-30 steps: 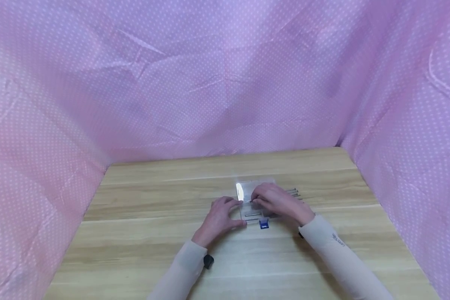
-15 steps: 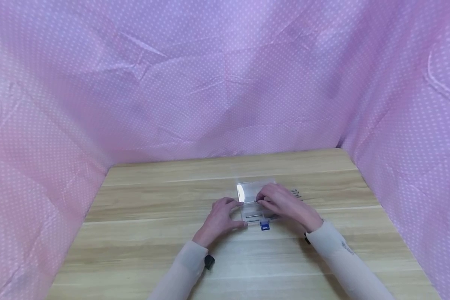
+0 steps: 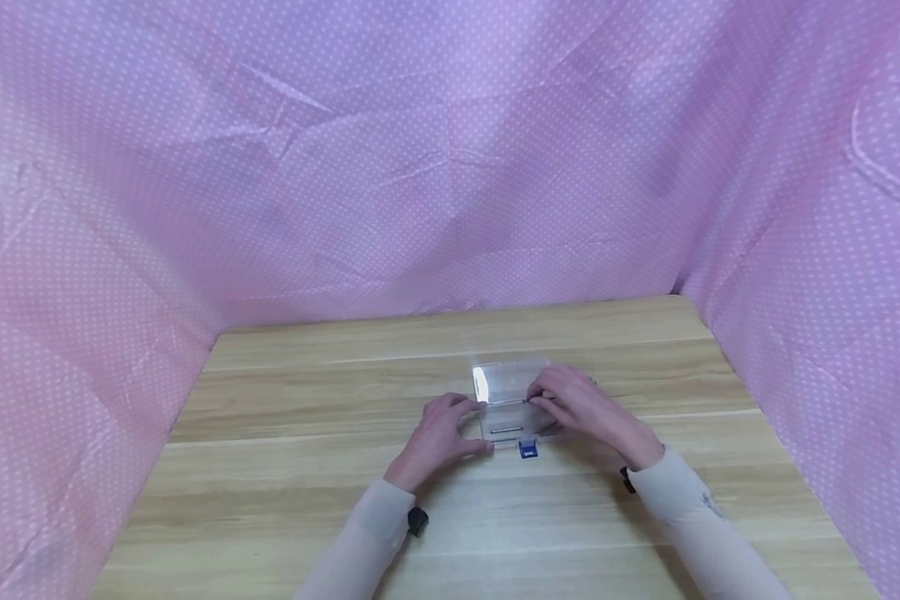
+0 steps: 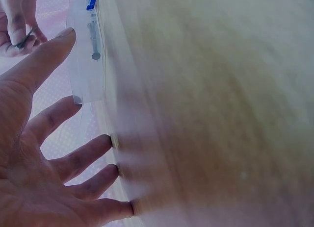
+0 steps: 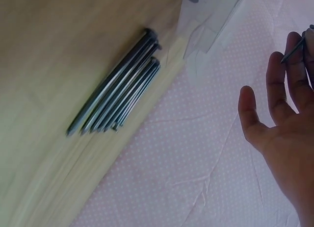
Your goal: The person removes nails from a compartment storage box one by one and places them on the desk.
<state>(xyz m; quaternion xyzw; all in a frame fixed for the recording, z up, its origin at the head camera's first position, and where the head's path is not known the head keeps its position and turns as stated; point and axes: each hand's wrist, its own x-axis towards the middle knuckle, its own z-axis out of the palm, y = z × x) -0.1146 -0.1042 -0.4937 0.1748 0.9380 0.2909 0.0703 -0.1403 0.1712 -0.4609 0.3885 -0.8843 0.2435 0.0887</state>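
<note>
Right hand (image 3: 579,408) has slid toward 3 o'clock over the last second, pinching a nail (image 5: 293,53) at the open clear plastic box (image 3: 498,418), so that nail looks mid-placement, not laid down. Left hand (image 3: 438,429) is spread wide, thumb and index braced at the box's 9 o'clock end. One nail lies inside, above the 6 o'clock blue latch (image 3: 528,448); loose nails (image 5: 119,88) lie on table (image 3: 307,500), 3 o'clock.

Lower centre, head view: we note a pale, close-fitting left sleeve (image 3: 356,546), a rounded black attachment (image 3: 417,522) at its wrist. Lower right: matching right sleeve (image 3: 720,542), dark marking (image 3: 711,504) illegible.
</note>
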